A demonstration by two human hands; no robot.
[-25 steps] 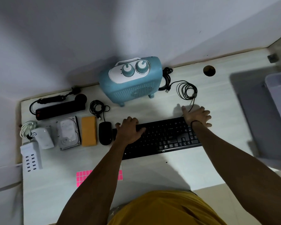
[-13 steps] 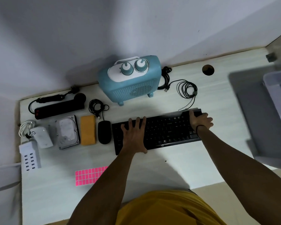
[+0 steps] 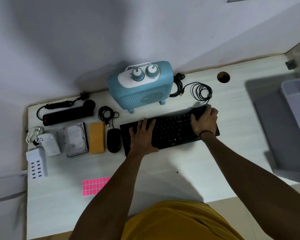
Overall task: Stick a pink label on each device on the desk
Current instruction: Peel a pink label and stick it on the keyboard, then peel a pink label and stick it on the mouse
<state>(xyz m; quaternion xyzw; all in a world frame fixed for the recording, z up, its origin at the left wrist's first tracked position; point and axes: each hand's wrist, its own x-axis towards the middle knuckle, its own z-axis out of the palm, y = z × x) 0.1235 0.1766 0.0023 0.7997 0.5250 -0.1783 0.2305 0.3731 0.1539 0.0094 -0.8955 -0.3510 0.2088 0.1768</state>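
A black keyboard (image 3: 173, 130) lies on the white desk (image 3: 189, 170) in front of a blue heater (image 3: 142, 87). My left hand (image 3: 142, 135) rests flat on its left keys with the fingers spread. My right hand (image 3: 204, 121) covers the keyboard's right end, fingers curled over the far edge. A sheet of pink labels (image 3: 95, 186) sits near the front, partly under my left forearm. To the left stand a black mouse (image 3: 113, 140), an orange box (image 3: 97, 138), a hard drive (image 3: 76, 137), a white adapter (image 3: 49, 142), a white USB hub (image 3: 36, 163) and a black power strip (image 3: 68, 115).
A coiled black cable (image 3: 201, 91) lies right of the heater, beside a round cable hole (image 3: 223, 77). A grey plastic bin (image 3: 294, 118) fills the desk's right end. The wall runs close behind the heater and along the left.
The keyboard has slid away from me toward the heater. My left hand went from its top left corner to lying flat on the keys; my right hand shifted onto the right end.
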